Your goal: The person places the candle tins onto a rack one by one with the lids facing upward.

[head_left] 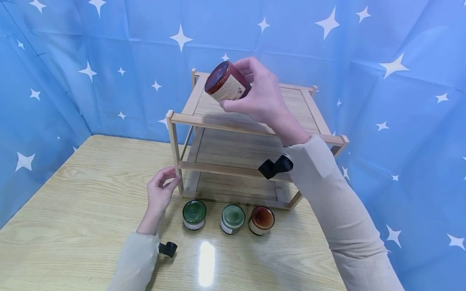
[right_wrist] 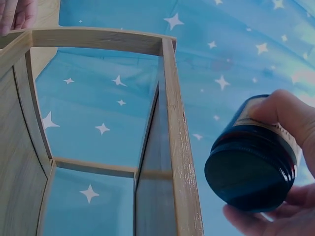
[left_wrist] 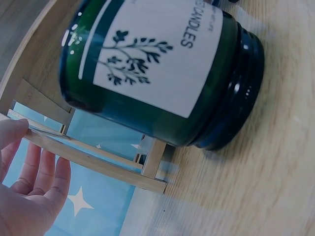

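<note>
My right hand (head_left: 260,91) grips a red glass candle jar (head_left: 228,83) with a cream label, holding it tilted above the top board of a wooden shelf rack (head_left: 218,122). Its dark lid (right_wrist: 248,174) shows in the right wrist view. Lower down, the left hand (head_left: 160,192) pinches the rack's front left leg (head_left: 174,141), thumb on one side and fingers on the other. Along the rack's front foot stand a dark green candle jar (head_left: 194,214), a pale green jar (head_left: 233,218) and an amber-brown jar (head_left: 261,220). The dark green one rests lid down in the left wrist view.
The rack has a top board, a middle board (head_left: 233,149) and a bottom board (head_left: 236,185). It stands on a light wood table (head_left: 91,194). A blue curtain with white stars (head_left: 145,60) hangs close behind and on both sides.
</note>
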A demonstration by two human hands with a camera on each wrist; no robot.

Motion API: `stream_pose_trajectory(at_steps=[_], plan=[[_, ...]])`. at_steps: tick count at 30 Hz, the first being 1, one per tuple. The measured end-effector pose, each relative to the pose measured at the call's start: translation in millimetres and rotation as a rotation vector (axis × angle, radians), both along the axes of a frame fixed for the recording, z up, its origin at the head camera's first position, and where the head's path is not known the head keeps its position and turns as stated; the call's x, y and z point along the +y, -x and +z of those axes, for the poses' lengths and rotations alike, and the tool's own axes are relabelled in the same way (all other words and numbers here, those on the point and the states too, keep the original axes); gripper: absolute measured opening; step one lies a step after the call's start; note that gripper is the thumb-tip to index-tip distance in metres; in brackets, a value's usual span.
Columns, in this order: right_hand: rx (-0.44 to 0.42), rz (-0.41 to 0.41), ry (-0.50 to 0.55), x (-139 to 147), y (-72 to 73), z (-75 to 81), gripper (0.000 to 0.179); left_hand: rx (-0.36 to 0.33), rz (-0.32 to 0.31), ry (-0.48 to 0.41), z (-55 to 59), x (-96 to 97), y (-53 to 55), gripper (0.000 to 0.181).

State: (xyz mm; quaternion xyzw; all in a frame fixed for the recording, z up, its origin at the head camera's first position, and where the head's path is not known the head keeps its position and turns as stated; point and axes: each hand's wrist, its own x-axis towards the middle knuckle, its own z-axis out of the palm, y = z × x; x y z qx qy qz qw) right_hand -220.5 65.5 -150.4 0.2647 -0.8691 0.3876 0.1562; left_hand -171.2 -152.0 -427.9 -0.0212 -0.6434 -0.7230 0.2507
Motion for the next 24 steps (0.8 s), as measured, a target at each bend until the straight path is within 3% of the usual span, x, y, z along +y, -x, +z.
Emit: stream_pose_trajectory(at_steps=[11, 18, 24], plan=[[-0.018, -0.016, 0.037, -2.1, 2.7, -3.4, 0.056, 0.008, 0.0, -0.011, -1.2, 0.2, -0.8, 0.025], [-0.032, 0.014, 0.157, -2.9, 2.1, -6.5, 0.059, 0.009, -0.004, -0.024, -1.4, 0.5, -0.8, 0.025], [-0.062, 0.006, 0.193, -5.1, 0.9, -4.4, 0.061, 0.008, -0.004, -0.011, -0.1, 0.4, -0.6, 0.025]])
